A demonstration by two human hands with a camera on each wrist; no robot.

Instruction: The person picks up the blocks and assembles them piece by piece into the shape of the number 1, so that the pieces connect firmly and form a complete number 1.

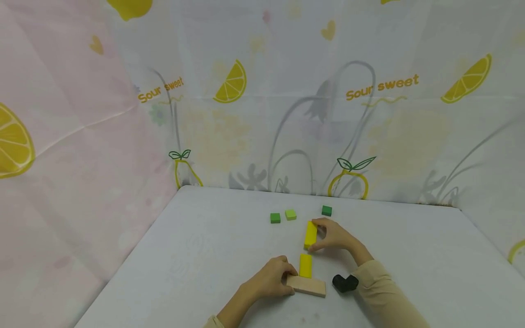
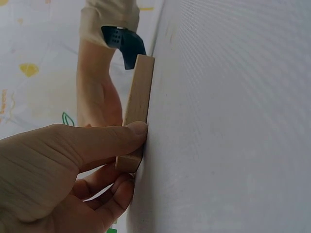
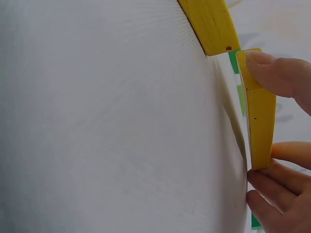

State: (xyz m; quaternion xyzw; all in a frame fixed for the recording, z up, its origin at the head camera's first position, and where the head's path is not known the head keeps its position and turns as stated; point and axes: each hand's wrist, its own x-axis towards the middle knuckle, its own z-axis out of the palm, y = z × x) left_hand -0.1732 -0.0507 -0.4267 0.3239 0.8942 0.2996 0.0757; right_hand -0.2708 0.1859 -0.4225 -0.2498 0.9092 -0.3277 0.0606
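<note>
My left hand (image 1: 272, 279) pinches the left end of a plain wooden block (image 1: 306, 286), thumb on the near side; the left wrist view shows the thumb pressed on the wooden block (image 2: 138, 92), which lies on the table. Farther back, my right hand (image 1: 335, 237) grips a yellow block (image 1: 310, 235) by its two ends. In the right wrist view, the thumb is on one end of that yellow block (image 3: 262, 116) and fingers are at the other. A second yellow block (image 1: 305, 265) lies between the held yellow block and the wooden one, its near end against the wooden block.
Toward the back of the white table (image 1: 197, 246) lie a green block (image 1: 275, 218), a light green block (image 1: 290, 214) and a dark green block (image 1: 326, 211). A black device (image 1: 345, 283) sits at the right wrist. Printed cloth (image 1: 262, 136) hangs behind the table.
</note>
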